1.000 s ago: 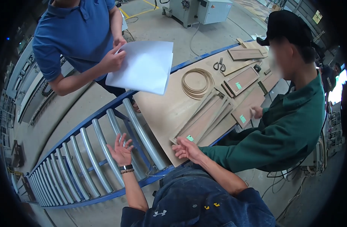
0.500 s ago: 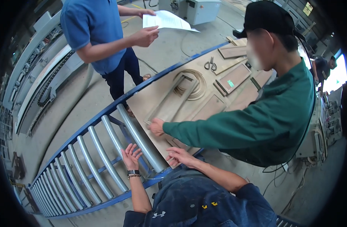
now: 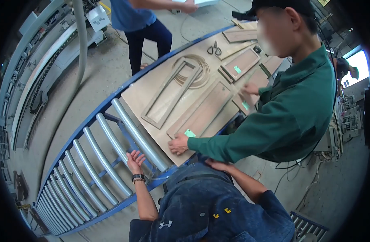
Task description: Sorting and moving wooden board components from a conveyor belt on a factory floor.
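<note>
My left hand (image 3: 135, 161) is held palm up over the silver rollers (image 3: 140, 137), fingers apart and nothing in it. At my waist, my right hand (image 3: 218, 165) lies against my dark clothing by the table edge; its fingers look flat, though partly hidden, and no object shows in it. Just beyond is a large wooden board (image 3: 132, 97). On it lie an empty wooden frame (image 3: 152, 94) and a long framed wood panel (image 3: 205, 107) with a green sticker. A co-worker's hand (image 3: 179, 144) presses on that panel's near end. Their other hand (image 3: 249, 89) is over another panel.
The co-worker in green (image 3: 290, 109) stands close on my right. A person in blue (image 3: 136, 18) stands beyond the table. Coiled tubing (image 3: 203, 76), scissors (image 3: 214, 49) and more framed panels (image 3: 242, 64) lie on the board. A blue-railed roller conveyor (image 3: 84, 121) runs off left.
My right hand has drawn back from the board's edge to my waist. The co-worker's near hand has left the empty frame for the long panel. The person in blue has shifted away.
</note>
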{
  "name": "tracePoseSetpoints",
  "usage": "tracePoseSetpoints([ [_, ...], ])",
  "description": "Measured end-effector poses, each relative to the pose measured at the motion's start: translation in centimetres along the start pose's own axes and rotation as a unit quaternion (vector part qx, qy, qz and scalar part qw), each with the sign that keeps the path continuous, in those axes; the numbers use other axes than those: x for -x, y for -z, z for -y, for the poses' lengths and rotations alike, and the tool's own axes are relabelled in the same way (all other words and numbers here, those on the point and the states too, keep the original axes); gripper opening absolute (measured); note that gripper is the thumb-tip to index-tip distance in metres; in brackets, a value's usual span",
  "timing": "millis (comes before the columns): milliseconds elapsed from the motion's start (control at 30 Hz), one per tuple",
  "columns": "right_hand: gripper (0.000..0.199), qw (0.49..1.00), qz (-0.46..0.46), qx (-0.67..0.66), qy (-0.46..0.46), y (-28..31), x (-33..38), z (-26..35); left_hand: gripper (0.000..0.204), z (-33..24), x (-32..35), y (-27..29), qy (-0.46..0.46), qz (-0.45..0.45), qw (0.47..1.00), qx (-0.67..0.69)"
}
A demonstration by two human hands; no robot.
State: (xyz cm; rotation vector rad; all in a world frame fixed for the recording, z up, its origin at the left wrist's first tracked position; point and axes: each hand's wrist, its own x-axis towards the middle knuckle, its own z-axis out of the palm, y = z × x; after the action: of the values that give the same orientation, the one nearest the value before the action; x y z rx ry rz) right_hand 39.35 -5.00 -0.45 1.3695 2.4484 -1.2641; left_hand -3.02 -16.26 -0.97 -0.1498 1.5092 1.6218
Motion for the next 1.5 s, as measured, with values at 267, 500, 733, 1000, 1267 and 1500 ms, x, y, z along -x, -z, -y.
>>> tracePoseSetpoints([
  [267,0.021,0.84,-0.148,-0.298,-0.429,-0.4,15.7,-12.5,0.06,2.7,-1.0,0.1,0.035,-0.023,0.998,-0.057],
  [500,0.018,0.776,-0.125,-0.429,-0.445,-1.9,18.6,-9.2,0.054,4.8,-1.4,-0.4,0.04,-0.028,0.99,-0.134],
  [733,0.02,0.811,-0.085,-0.436,-0.38,-1.5,15.3,-7.6,0.044,7.2,0.1,-1.1,0.022,0.013,0.984,-0.178],
  [1000,0.017,0.8,-0.166,-0.476,-0.325,-2.4,19.9,-10.8,0.036,11.8,4.3,-1.8,0.023,0.07,0.967,-0.246],
  [1267,0.013,0.761,-0.145,-0.507,-0.377,-9.9,29.3,-14.2,0.035,15.6,9.4,-3.7,0.018,0.12,0.95,-0.287],
  [1500,0.011,0.743,-0.127,-0.533,-0.385,-12.7,35.0,-17.3,0.032,19.0,14.1,-1.5,0.023,0.144,0.939,-0.31],
])
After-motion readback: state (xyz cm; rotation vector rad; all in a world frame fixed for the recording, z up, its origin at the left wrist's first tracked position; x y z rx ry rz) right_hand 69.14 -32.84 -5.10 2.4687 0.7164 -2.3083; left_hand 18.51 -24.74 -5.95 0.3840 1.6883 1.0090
